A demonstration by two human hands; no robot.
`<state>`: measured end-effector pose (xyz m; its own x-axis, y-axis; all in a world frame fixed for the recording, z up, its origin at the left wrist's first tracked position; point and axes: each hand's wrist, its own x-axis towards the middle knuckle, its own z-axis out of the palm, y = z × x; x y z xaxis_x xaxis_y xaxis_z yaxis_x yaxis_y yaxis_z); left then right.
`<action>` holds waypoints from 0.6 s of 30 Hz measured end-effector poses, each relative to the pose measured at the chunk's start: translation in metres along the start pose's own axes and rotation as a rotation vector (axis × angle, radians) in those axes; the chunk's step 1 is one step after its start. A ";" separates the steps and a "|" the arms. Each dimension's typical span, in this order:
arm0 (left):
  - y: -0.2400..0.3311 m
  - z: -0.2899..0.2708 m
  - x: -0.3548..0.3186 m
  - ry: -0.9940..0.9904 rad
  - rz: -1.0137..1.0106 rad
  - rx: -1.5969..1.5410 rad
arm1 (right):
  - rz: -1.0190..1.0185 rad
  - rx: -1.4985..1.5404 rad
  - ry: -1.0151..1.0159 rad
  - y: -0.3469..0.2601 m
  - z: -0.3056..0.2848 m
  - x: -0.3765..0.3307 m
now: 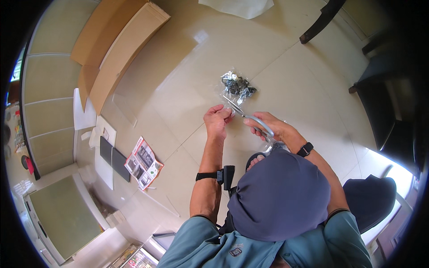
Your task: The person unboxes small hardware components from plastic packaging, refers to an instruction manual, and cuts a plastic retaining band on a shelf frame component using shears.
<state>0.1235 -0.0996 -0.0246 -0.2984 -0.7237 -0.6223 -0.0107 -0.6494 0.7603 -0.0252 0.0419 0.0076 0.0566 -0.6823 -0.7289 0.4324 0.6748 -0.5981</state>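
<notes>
My right hand (273, 126) is wrapped round the grey handles of a pair of scissors (259, 123). The blades point up and left, past the fingertips of my left hand (216, 118). That hand is closed in a pinch on what looks like the near edge of a clear plastic bag. The plastic bag (240, 85) lies on the floor just beyond the blades, with small dark and shiny parts in it, too small to name. Whether the blades are cutting the plastic cannot be made out.
A large open cardboard box (123, 49) stands at the far left. Near it are a printed leaflet (144, 163), a dark flat panel (115, 158) and white sheets. Dark chair legs (321, 22) rise at the far right. My foot (255, 161) is close below my hands.
</notes>
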 end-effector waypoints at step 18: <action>0.004 0.007 0.000 -0.084 -0.048 -0.058 | -0.128 0.255 0.092 0.012 0.019 0.018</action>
<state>0.1165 -0.1001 -0.0206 -0.3777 -0.6708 -0.6382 0.0279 -0.6972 0.7163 -0.0020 0.0325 -0.0069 -0.0899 -0.7211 -0.6869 0.6434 0.4844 -0.5928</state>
